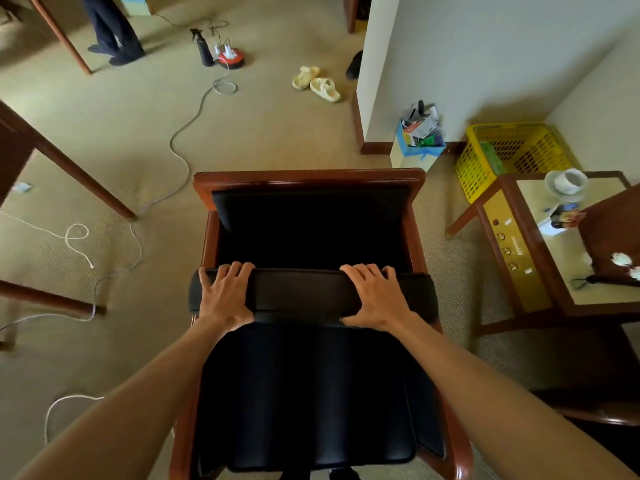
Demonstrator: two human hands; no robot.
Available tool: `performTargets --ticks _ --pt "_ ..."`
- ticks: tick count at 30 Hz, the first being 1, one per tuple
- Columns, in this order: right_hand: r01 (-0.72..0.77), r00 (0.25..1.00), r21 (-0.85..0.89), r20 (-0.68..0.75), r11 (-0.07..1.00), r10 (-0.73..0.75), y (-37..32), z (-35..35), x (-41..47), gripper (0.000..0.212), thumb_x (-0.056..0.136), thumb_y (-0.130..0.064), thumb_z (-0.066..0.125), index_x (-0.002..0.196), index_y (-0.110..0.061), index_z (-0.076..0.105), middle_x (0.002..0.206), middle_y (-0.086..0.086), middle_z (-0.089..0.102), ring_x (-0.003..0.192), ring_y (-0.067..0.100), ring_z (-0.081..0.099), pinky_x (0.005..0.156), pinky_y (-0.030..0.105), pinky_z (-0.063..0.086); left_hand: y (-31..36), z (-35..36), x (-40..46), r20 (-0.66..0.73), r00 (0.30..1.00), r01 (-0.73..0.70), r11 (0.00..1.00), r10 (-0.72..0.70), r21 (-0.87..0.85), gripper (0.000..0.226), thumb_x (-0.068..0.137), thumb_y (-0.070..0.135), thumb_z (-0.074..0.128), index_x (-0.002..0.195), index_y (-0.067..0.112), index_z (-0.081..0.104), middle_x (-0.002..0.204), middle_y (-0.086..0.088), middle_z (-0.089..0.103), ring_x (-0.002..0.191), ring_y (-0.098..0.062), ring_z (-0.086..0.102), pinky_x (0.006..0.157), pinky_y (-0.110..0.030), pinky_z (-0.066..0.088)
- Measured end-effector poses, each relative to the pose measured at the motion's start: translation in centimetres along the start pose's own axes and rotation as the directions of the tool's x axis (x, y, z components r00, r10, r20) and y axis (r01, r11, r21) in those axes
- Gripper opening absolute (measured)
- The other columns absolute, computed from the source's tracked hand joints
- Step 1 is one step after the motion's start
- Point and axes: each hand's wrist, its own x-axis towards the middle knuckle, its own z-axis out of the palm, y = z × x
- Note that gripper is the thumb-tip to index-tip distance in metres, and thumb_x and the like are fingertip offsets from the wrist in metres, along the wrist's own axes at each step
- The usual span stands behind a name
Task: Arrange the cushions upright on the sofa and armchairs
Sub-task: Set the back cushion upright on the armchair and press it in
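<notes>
A wooden armchair (308, 176) with black upholstery stands right below me, seen from above. A black cushion (298, 292) stands on edge across the seat, its top edge facing me. My left hand (225, 296) grips the cushion's top edge near its left end, fingers curled over the far side and thumb on the near side. My right hand (372, 297) grips the same edge near the right end in the same way. The black seat cushion (311, 393) lies flat below my forearms.
A wooden side table (540, 258) with a white cup (568, 181) stands to the right, a yellow basket (509, 157) behind it. Cables (180, 133) trail over the carpet at left. A spray bottle (204, 48), slippers (317, 83) and a person's legs (110, 29) are farther off.
</notes>
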Motion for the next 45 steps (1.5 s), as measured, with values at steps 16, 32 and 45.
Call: performTargets --ticks 16,32,45 --pt "-0.043 0.998 -0.201 -0.054 0.979 0.033 1.2 -3.3 4.1 0.097 0.051 -0.039 0.083 0.136 -0.017 0.043 0.129 0.003 0.053 0.116 0.028 0.052 0.097 0.051 0.041 2.4 -2.7 4.1 -0.128 0.969 -0.208 0.977 0.213 0.053 0.091 0.049 0.045 0.077 0.132 0.024 0.045 0.120 0.002 0.054 0.109 -0.025 0.053 0.094 -0.049 0.033" --pt "-0.161 0.977 -0.177 -0.169 0.971 0.131 1.5 1.2 4.9 0.097 0.040 -0.023 0.086 0.127 -0.015 0.044 0.117 0.009 0.051 0.104 0.030 0.053 0.092 0.055 0.041 3.1 0.6 5.7 -0.146 0.962 -0.214 0.971 0.229 0.110 0.100 0.037 0.043 0.085 0.126 0.022 0.045 0.114 -0.009 0.052 0.102 -0.030 0.049 0.083 -0.051 0.042" --pt "-0.219 0.974 -0.031 -0.065 0.975 0.217 5.8 -1.9 12.6 0.115 0.079 -0.040 0.077 0.155 -0.029 -0.009 0.161 0.009 0.003 0.152 0.028 -0.008 0.113 0.070 -0.003 1.2 -3.7 14.3 -0.006 0.987 -0.159 0.987 0.159 0.023 0.117 0.071 0.050 0.080 0.155 0.034 -0.001 0.160 -0.001 0.020 0.148 -0.027 0.014 0.118 -0.058 0.010"
